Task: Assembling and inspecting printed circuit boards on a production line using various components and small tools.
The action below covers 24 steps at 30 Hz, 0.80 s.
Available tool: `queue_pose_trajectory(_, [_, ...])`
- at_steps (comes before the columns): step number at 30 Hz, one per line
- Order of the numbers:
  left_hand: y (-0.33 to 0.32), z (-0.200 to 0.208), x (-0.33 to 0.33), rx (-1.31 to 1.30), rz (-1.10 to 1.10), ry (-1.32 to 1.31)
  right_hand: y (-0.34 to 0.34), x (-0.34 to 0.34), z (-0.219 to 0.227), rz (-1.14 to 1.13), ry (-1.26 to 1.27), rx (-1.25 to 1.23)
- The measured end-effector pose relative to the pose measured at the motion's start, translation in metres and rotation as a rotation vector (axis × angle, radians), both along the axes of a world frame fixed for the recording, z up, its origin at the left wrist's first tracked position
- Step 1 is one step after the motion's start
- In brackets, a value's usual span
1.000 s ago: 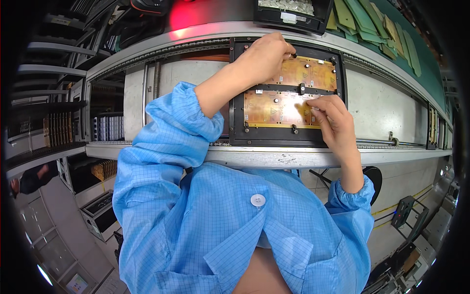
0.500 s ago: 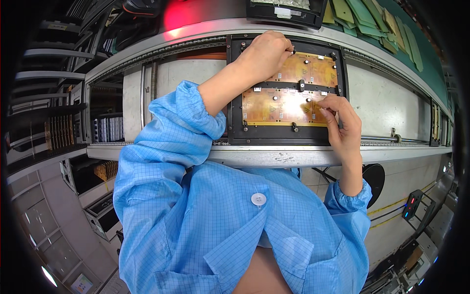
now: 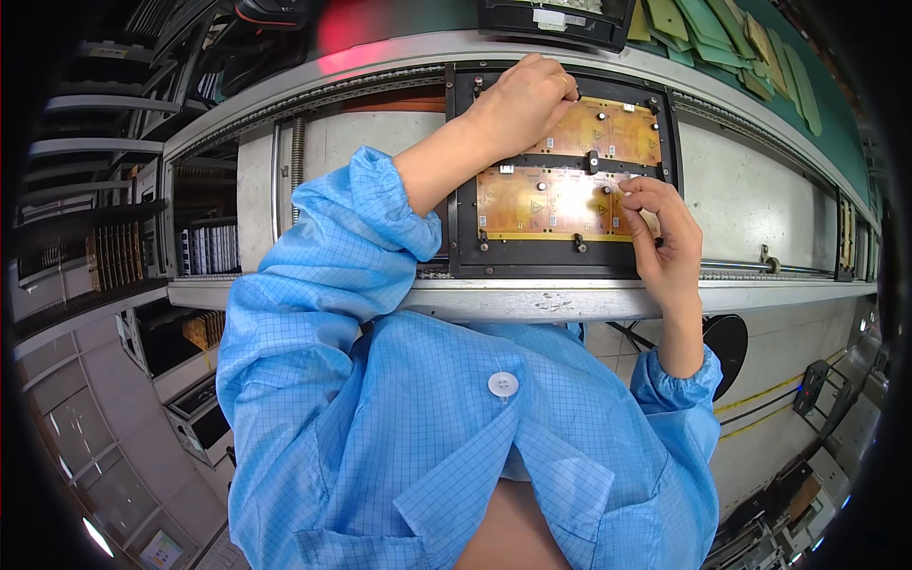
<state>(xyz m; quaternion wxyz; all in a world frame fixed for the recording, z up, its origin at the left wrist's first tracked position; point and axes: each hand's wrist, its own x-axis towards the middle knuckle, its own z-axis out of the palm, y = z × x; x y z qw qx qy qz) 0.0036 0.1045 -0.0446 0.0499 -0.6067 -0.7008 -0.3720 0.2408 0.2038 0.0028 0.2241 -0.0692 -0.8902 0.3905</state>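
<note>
Two amber circuit boards, a far one (image 3: 632, 135) and a near one (image 3: 508, 204), lie in a black pallet (image 3: 532, 256). Small black parts with white tops stand on both. My left hand (image 3: 527, 106) reaches over the far board's left part and hides it; its thumb and fingertips pinch a small dark piece at the pallet's far edge. Over the near board's right end is my right hand (image 3: 670, 237), fingers bent, with a gap between thumb and index finger. Whether its fingertips touch the board I cannot tell.
The pallet rests across a metal rail conveyor (image 3: 532, 299) with chains along both sides. Beyond the rail stand a black bin (image 3: 556, 24) and several green sheets (image 3: 708, 43). A rack of boards (image 3: 116, 256) is at the left. A round black seat (image 3: 727, 356) shows below the rail.
The pallet and its boards have shifted slightly to the right. My left hand has moved the same way with it, still pinching. My right hand has hardly moved.
</note>
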Motion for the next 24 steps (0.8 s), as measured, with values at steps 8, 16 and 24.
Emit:
queue_pose_trajectory(8, [0.003,-0.002,0.002,-0.025,-0.014,-0.036,0.0,0.001,-0.004,0.03,0.013,-0.015])
queue_pose_trajectory(16, [-0.003,0.008,-0.003,-0.138,-0.035,-0.096,0.007,-0.022,0.005,-0.029,-0.044,0.077])
queue_pose_trajectory(24, [-0.05,0.031,-0.002,0.06,0.1,-0.155,0.004,-0.047,-0.005,0.071,-0.075,0.414])
